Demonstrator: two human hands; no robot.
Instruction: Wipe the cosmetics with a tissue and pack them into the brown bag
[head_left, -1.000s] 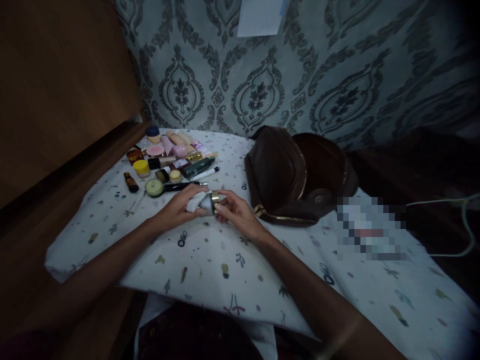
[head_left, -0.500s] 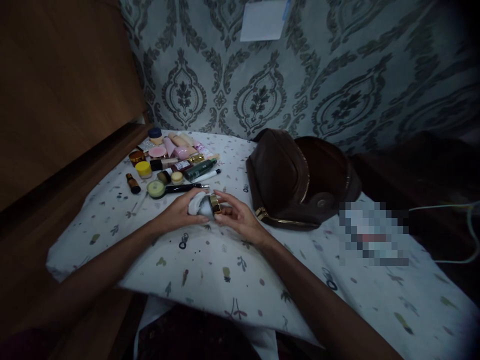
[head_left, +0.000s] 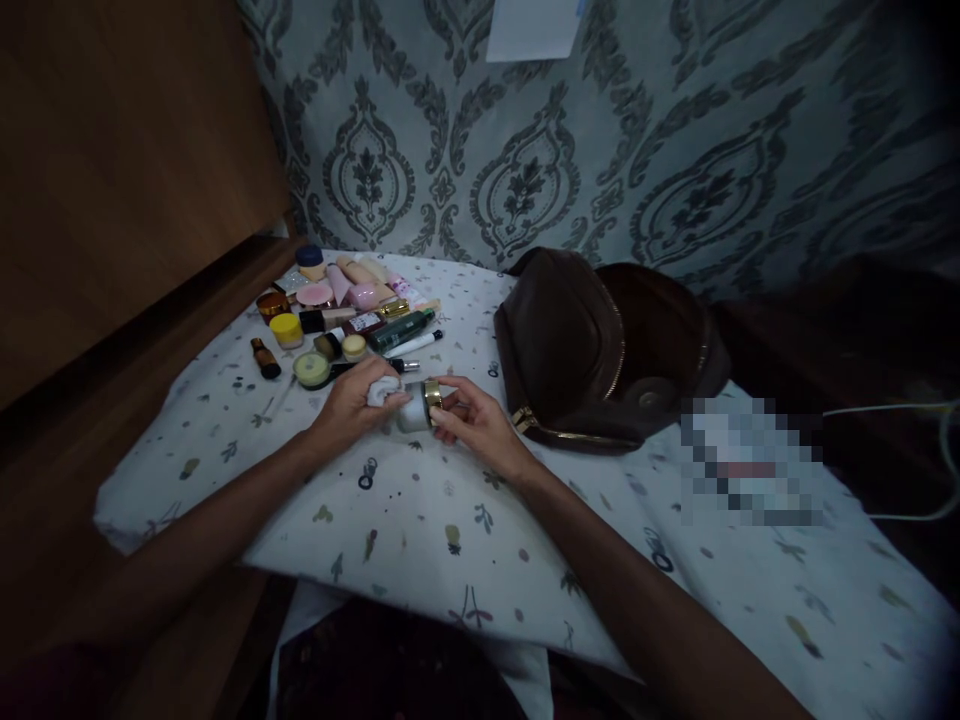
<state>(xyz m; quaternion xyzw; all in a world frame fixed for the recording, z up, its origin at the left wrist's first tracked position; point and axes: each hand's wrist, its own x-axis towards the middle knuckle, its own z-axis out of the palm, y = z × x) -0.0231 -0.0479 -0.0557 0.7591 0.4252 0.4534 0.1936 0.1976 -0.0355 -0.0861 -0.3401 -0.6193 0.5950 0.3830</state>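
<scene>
My right hand (head_left: 474, 420) grips a small jar (head_left: 411, 412) by its gold lid (head_left: 433, 402), holding it on its side above the patterned cloth. The jar's body looks pale and translucent, and its base points left. Bunched in my left hand (head_left: 355, 403) is a white cloth (head_left: 383, 391), its fingers closed round it at the jar's base end. Just beyond the left hand lie a round jar with a pale green top (head_left: 311, 369) and a black pen-like tube (head_left: 409, 366), partly hidden by that hand.
Several cosmetics lie in a cluster at the back left, among them a yellow-lidded jar (head_left: 286, 330) and a dark green tube (head_left: 403, 331). An open brown leather bag (head_left: 559, 345) stands to the right. Past it lies a blurred-out item (head_left: 750, 460). A wooden cabinet (head_left: 135, 150) borders the left.
The left hand with the white cloth has drawn back leftward from the jar, baring more of its body. The right hand keeps its hold on the lid. The view has shifted slightly.
</scene>
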